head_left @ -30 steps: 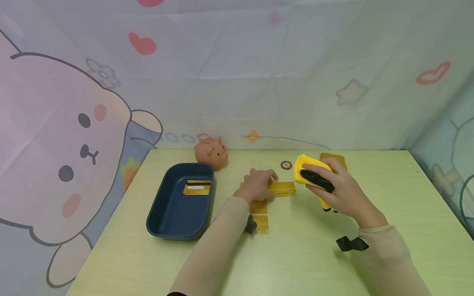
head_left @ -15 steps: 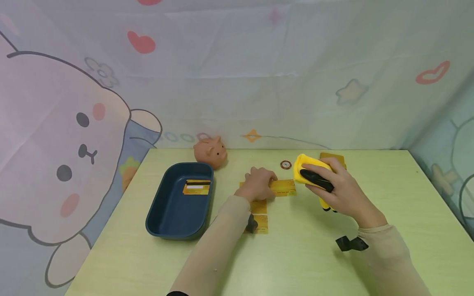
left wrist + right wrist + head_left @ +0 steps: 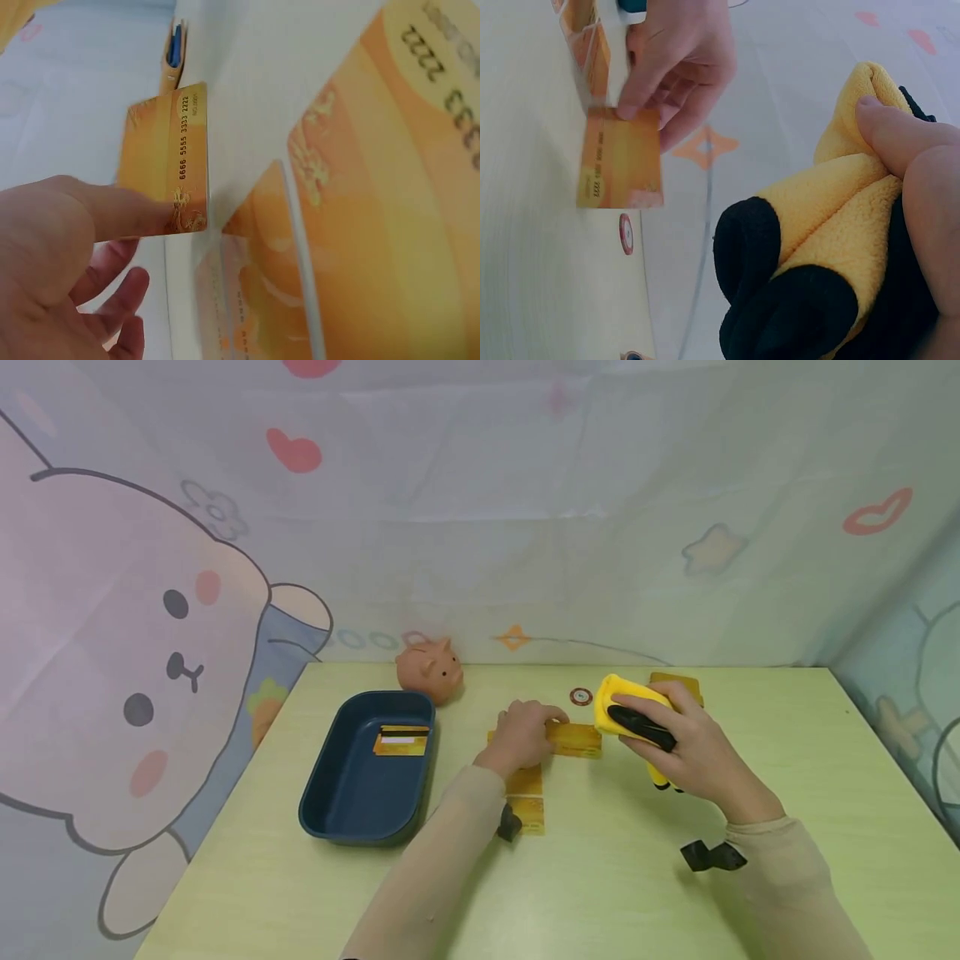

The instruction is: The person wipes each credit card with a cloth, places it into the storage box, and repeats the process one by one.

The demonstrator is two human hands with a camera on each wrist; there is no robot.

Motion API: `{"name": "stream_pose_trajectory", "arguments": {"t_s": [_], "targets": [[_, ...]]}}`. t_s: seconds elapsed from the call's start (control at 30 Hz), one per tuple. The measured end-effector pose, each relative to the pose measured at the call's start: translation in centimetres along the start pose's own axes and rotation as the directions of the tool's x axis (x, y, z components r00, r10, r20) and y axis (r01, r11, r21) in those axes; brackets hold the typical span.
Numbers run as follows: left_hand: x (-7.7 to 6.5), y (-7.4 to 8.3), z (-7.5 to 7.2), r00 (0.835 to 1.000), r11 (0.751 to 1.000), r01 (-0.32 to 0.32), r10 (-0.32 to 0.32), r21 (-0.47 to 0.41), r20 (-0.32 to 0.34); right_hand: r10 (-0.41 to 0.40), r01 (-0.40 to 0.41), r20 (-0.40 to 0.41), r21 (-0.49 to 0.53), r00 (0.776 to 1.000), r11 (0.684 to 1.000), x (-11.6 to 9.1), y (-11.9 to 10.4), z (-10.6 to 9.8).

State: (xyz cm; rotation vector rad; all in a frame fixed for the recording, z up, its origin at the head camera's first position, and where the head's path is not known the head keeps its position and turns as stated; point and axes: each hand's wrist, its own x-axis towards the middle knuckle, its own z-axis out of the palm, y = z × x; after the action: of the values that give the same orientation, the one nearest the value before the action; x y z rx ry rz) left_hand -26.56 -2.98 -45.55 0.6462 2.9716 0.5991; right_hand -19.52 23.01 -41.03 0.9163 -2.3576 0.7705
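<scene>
My left hand [image 3: 523, 737] pinches a gold bank card [image 3: 576, 741] at one end, thumb on the printed face, as the left wrist view shows. The card [image 3: 166, 157] is tilted up from the table. Below and beside the hand lie more gold cards [image 3: 531, 815], partly hidden by the hand and forearm; their faces fill the right of the left wrist view. My right hand [image 3: 697, 752] grips a folded yellow fleece cloth [image 3: 615, 693] with black edging, held above the table just right of the pinched card. The thumb presses on the cloth's yellow side [image 3: 840, 202].
A dark blue tray [image 3: 352, 837] with gold cards [image 3: 402, 742] in it stands left. Behind it sits a pink piggy bank [image 3: 429, 672]. A red-and-white poker chip [image 3: 581, 696] and a brown holder [image 3: 682, 681] lie toward the back edge, the holder partly behind the right hand.
The left hand's fingers shift slightly and the card's far edge rises, tilting it up. The right hand and cloth stay in place.
</scene>
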Motion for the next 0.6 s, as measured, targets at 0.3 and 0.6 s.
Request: {"name": "stream_pose_trajectory", "arguments": {"t_s": [0.3, 0.6], "targets": [[-1.0, 0.3, -1.3, 0.995, 0.921, -0.100, 0.081, -0.377, -0.065, 0.002, -0.002, 0.004, 0.001, 1.000, 1.000, 0.0, 0.0, 0.1], [-3.3, 0.7, -2.2, 1.000, 0.638, 0.006, 0.013, -0.770, 0.019, -0.004, 0.004, 0.020, 0.009, 1.000, 1.000, 0.0, -0.1, 0.5]]}}
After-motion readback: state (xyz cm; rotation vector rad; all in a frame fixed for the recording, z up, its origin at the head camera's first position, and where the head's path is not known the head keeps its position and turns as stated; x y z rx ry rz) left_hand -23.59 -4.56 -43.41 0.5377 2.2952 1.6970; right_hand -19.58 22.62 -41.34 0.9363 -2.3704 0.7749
